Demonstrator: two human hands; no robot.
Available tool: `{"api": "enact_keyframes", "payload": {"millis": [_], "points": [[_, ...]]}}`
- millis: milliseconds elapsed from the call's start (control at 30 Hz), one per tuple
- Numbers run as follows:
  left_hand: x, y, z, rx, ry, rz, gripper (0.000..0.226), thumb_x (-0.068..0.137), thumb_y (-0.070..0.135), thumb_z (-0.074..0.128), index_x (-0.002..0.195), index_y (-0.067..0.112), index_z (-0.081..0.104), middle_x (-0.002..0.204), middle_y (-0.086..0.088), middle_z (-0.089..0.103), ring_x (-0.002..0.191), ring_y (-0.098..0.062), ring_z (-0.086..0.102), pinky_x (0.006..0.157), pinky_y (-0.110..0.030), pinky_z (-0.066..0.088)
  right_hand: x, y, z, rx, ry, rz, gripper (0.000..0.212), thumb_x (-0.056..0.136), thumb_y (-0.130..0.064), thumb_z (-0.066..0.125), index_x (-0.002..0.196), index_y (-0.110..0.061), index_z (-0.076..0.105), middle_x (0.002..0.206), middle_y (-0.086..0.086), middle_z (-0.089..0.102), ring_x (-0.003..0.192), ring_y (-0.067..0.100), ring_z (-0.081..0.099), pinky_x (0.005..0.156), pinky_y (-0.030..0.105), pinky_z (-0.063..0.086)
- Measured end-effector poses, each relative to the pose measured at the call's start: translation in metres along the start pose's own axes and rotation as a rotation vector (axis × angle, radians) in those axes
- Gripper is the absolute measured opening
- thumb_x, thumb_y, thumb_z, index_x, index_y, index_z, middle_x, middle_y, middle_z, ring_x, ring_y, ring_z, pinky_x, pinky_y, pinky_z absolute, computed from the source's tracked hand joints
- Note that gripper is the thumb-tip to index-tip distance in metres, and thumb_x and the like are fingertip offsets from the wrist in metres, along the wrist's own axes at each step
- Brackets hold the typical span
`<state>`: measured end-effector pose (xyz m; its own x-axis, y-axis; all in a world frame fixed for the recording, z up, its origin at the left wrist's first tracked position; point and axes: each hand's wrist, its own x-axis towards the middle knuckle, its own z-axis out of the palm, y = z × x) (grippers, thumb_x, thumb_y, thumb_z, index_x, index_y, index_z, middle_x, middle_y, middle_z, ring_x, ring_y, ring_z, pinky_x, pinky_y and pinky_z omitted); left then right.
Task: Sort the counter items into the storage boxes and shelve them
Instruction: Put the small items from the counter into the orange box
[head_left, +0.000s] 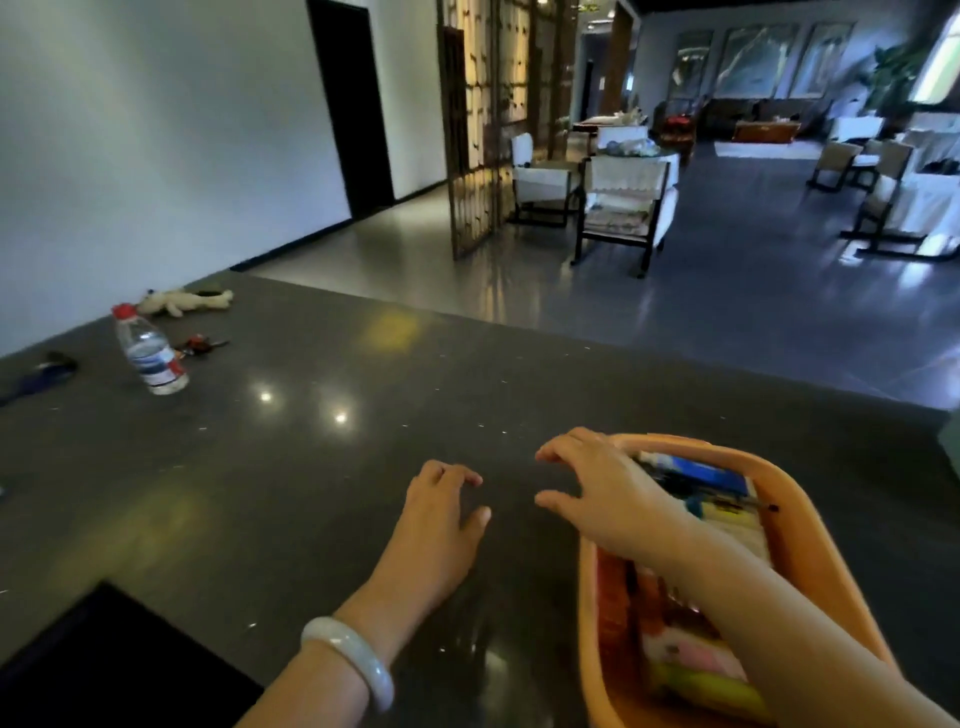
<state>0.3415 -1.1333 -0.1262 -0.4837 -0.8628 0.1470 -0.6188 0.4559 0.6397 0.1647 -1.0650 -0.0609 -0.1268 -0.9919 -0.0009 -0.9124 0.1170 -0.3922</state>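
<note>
An orange storage box (810, 525) stands on the dark counter (322, 426) at the lower right, filled with several packets and a blue carton. My right hand (597, 483) hovers over the box's left rim, fingers loosely spread, holding nothing. My left hand (441, 514), with a pale bangle on the wrist, rests just left of it on the counter, fingers lightly curled and empty. Far left on the counter stand a water bottle (150, 351) with a red cap, a cream plush toy (184, 301), a small red bunch of keys (200, 344) and a dark blue object (39, 376).
A black inset panel (114, 660) fills the counter's near left corner. The counter's far edge runs diagonally across the middle of the view. Beyond it lie a glossy floor, white chairs (623, 208), a wooden lattice screen (483, 119) and a dark doorway (353, 104).
</note>
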Motion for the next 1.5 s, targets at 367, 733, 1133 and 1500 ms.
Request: {"api": "enact_keyframes", "payload": {"millis": [367, 733, 1133, 1500], "points": [[0.012, -0.132, -0.136, 0.373, -0.088, -0.284, 0.040, 0.094, 0.040, 0.053, 0.131, 0.027, 0.045, 0.134, 0.005, 0.046, 0.127, -0.018, 0.042, 0.106, -0.037, 0.029, 0.134, -0.150, 0.068, -0.102, -0.276, -0.335, 0.055, 0.091, -0.038, 0.059, 0.140, -0.025, 0.039, 0.141, -0.005, 0.039, 0.132, 0.013, 0.036, 0.110, 0.031, 0.034], [0.058, -0.309, -0.242, 0.405, 0.016, -0.516, 0.044, 0.092, 0.041, 0.054, 0.130, 0.020, 0.047, 0.131, -0.003, 0.042, 0.127, -0.024, 0.043, 0.105, -0.038, 0.032, 0.280, -0.302, 0.163, -0.043, -0.387, -0.322, 0.049, 0.089, -0.037, 0.063, 0.134, -0.024, 0.047, 0.133, -0.002, 0.047, 0.122, 0.015, 0.048, 0.101, 0.030, 0.041], [0.094, -0.432, -0.211, 0.404, -0.045, -0.775, 0.102, 0.084, 0.078, 0.029, 0.153, 0.015, -0.010, 0.159, -0.013, -0.021, 0.144, -0.032, -0.024, 0.119, -0.049, -0.008, 0.417, -0.348, 0.260, 0.299, -0.415, -0.071, 0.066, 0.081, -0.033, 0.073, 0.137, -0.018, 0.043, 0.138, 0.003, 0.048, 0.123, 0.018, 0.049, 0.101, 0.032, 0.044], [0.101, -0.436, -0.208, 0.425, -0.160, -0.815, 0.112, 0.048, 0.084, -0.018, 0.137, 0.017, -0.030, 0.150, -0.011, -0.037, 0.139, -0.032, -0.033, 0.116, -0.051, -0.012, 0.517, -0.417, 0.297, 0.782, -0.259, 0.003, 0.083, 0.070, -0.005, 0.082, 0.139, -0.011, 0.037, 0.117, -0.006, 0.049, 0.109, 0.010, 0.048, 0.092, 0.021, 0.037]]}}
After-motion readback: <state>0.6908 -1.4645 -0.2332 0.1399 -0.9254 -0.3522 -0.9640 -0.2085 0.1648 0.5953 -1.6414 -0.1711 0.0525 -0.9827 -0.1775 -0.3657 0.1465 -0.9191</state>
